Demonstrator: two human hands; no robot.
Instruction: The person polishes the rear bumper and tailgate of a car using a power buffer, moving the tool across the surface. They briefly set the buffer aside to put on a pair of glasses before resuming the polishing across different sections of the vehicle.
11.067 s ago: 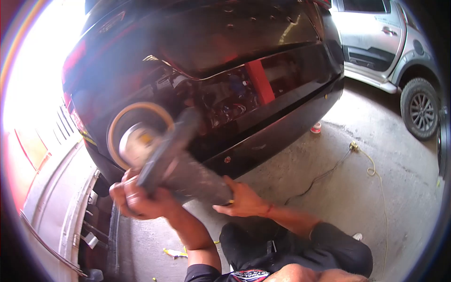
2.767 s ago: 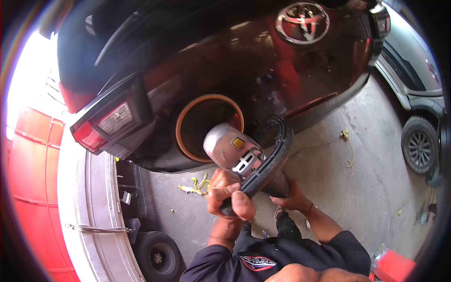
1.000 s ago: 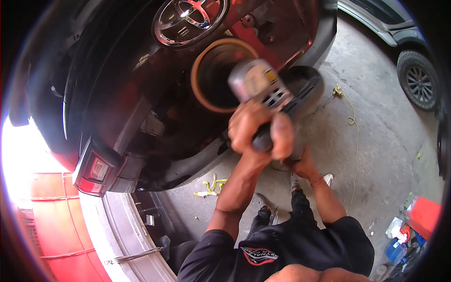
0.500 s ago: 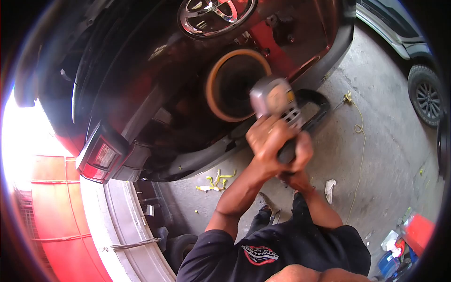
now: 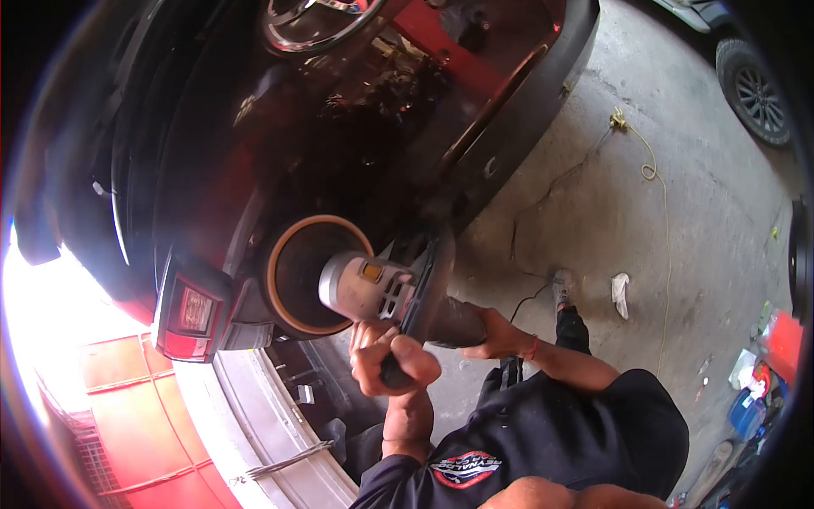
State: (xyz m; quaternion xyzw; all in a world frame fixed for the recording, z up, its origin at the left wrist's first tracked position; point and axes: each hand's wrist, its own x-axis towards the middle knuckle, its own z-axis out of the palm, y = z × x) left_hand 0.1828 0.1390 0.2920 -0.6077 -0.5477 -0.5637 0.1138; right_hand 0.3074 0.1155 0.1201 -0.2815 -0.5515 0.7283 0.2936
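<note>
A rotary polisher [image 5: 373, 284] with a silver head and a round orange-rimmed pad [image 5: 315, 273] is against the dark car's rear [image 5: 339, 144], low near the tail light [image 5: 193, 312]. My left hand [image 5: 392, 358] is wrapped round the side handle of the polisher. My right hand [image 5: 492, 332] is closed on the black rear body of the tool. The far face of the pad is hidden against the car.
A yellow cord [image 5: 666, 254] and a crumpled white cloth [image 5: 621, 295] lie on the concrete floor [image 5: 560, 229]. Another vehicle's wheel [image 5: 755, 92] is at the upper right. Bottles and a red container [image 5: 785, 346] sit at the right edge. A light-coloured panel [image 5: 271, 416] stands lower left.
Both hands and the polisher have moved left and down along the car, from below the emblem to near the tail light. The view has shifted, and a foot now shows farther right.
</note>
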